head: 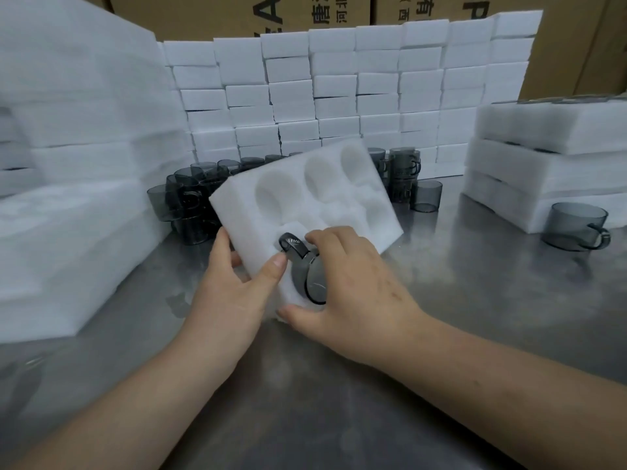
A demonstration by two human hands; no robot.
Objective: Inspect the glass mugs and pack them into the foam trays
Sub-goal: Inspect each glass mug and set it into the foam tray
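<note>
Foam tray (339, 205) tilts between your hands: your left hand (234, 293) pinches its near edge, thumb on top and fingers curled behind, while your right hand (356, 286) curls its fingers round a smoky grey mug (310, 276) lying sideways in the pocket under them. Beyond your fingertips the round pockets show bare foam, with more grey mugs (190, 198) crowded just behind. Cartons (203, 15) farther back carry cut-off Chinese characters and a large letter A.

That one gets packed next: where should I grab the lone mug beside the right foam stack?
Best grip the lone mug by its handle, coming from the near right: it stands upright, handle jutting that way, while the foam stack crowds its far side.
</note>
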